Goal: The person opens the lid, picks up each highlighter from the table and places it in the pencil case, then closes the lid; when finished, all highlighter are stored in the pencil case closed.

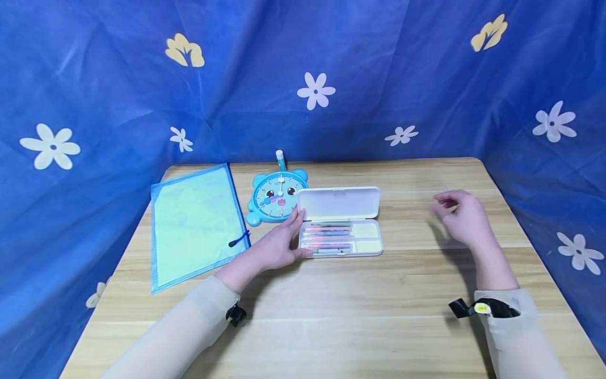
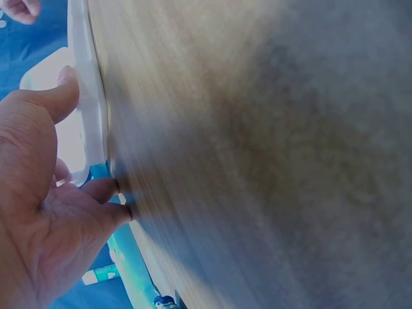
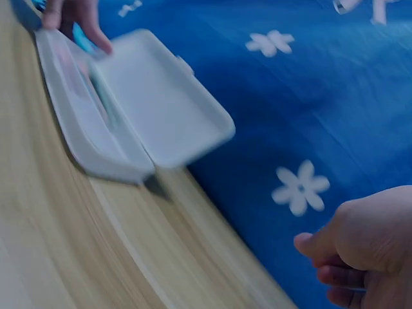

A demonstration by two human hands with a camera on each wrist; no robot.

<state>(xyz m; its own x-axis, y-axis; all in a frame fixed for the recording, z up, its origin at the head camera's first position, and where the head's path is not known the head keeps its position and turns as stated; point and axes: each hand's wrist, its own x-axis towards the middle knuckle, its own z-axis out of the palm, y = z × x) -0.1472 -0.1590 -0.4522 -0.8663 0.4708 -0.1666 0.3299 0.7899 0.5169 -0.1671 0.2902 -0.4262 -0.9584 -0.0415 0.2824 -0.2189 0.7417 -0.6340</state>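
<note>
A white pencil case (image 1: 381, 238) lies on the table with its lid (image 1: 338, 202) raised at the back. Several pens (image 1: 329, 231) fill its left part; white compartments show at the right. My left hand (image 1: 279, 245) holds the case's left end, thumb at the front corner and fingers toward the lid. In the left wrist view that thumb (image 2: 61, 96) lies against the case, while other fingertips reach the tabletop. Off to the right, my right hand (image 1: 461, 216) hovers above the table, fingers loosely bent, with nothing visible in it.
Behind my left hand lies a blue toy clock (image 1: 279, 197) with a face, and a glue stick (image 1: 281, 160) is beyond it. A light green zip folder (image 1: 196, 226) with blue edges lies at the left. Blue flowered cloth (image 1: 369, 63) hangs behind the table.
</note>
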